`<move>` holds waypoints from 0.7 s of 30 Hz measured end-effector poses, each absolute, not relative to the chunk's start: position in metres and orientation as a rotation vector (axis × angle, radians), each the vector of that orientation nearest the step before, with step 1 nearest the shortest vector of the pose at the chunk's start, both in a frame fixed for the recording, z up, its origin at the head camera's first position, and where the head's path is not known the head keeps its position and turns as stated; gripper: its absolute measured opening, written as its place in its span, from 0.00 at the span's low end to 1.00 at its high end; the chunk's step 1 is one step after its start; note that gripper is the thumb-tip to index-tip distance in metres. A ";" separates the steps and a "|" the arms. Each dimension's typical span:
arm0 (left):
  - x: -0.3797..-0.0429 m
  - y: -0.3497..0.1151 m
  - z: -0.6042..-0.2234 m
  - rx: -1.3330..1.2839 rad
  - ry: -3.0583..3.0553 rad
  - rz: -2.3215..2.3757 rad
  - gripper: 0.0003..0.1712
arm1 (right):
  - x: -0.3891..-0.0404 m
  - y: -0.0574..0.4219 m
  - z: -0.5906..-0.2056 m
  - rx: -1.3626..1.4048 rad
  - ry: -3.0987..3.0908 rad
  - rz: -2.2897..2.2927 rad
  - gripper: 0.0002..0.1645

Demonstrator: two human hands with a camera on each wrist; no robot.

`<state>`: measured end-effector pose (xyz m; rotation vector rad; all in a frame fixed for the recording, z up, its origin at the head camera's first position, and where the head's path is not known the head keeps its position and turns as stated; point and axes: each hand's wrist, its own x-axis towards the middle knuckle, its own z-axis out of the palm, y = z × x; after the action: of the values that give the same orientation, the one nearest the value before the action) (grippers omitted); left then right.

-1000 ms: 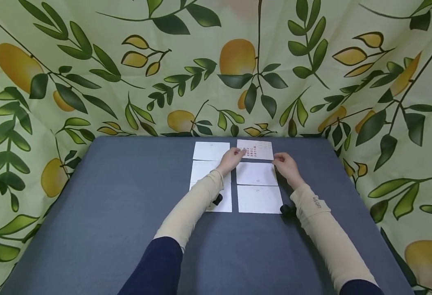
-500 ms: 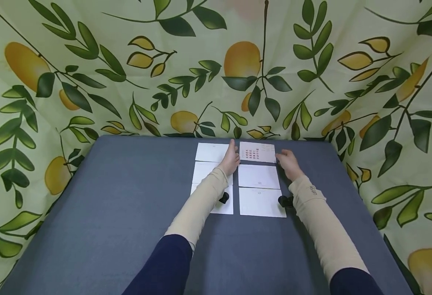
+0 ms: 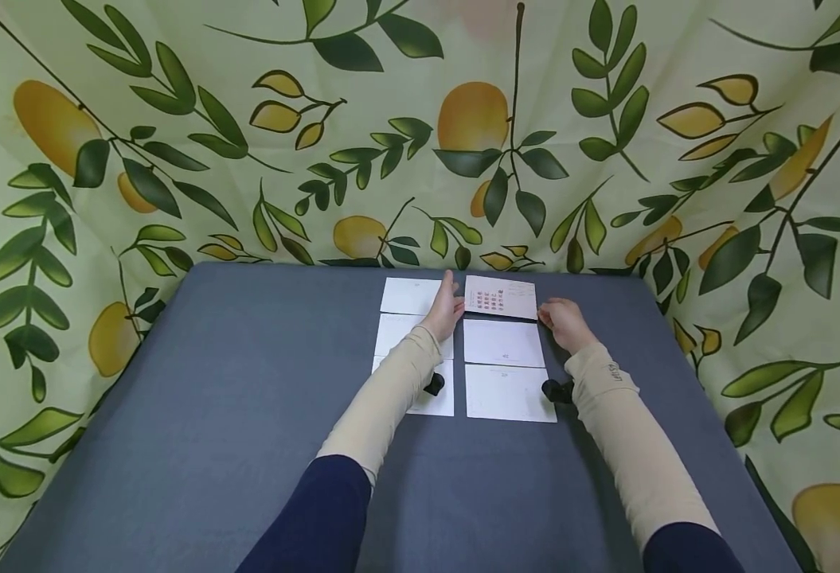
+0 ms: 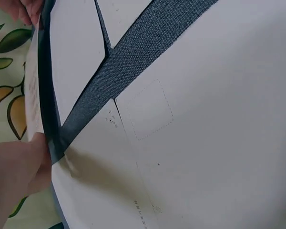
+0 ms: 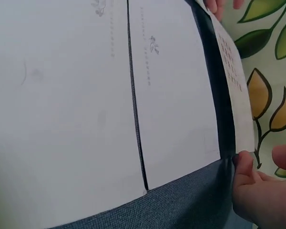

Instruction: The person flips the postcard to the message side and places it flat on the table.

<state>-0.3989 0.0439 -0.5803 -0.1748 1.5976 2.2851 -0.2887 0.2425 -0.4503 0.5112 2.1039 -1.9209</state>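
Note:
A postcard (image 3: 500,297) with rows of red characters is at the back right of the group, its near edge tilted up above the table. My left hand (image 3: 445,309) holds its left edge by the thumb, the other fingers stretched away from me. In the left wrist view, the left thumb (image 4: 38,140) sits right at the card's edge. My right hand (image 3: 564,322) pinches the near right corner, with a fingertip (image 5: 244,164) against it in the right wrist view. Nearer to me lie a white card (image 3: 503,343) and another white card (image 3: 509,392).
A second column of white cards (image 3: 407,297) lies to the left, partly hidden by my left arm. Blue-grey cloth (image 3: 248,414) covers the table, and a leaf-and-fruit curtain (image 3: 391,72) hangs behind its far edge. Black wrist devices (image 3: 557,391) hang close over the cards.
My left hand has shifted from over the postcard's corner to its left edge, fingers straightening. My right hand has closed in on the right corner, and the postcard's near edge has risen.

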 end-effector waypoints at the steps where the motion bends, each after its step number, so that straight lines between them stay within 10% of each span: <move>1: -0.392 0.044 -0.571 -0.181 1.620 2.274 0.48 | -0.289 0.242 -0.450 0.508 2.099 -1.914 0.35; 21: -0.289 0.031 -0.439 -0.096 2.257 1.910 0.32 | -0.277 0.223 -0.436 0.508 1.961 -2.149 0.42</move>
<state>-0.2886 0.0311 -0.4385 -0.0958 2.2569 1.9097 -0.2768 0.2229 -0.4356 0.5083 1.9614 -2.1488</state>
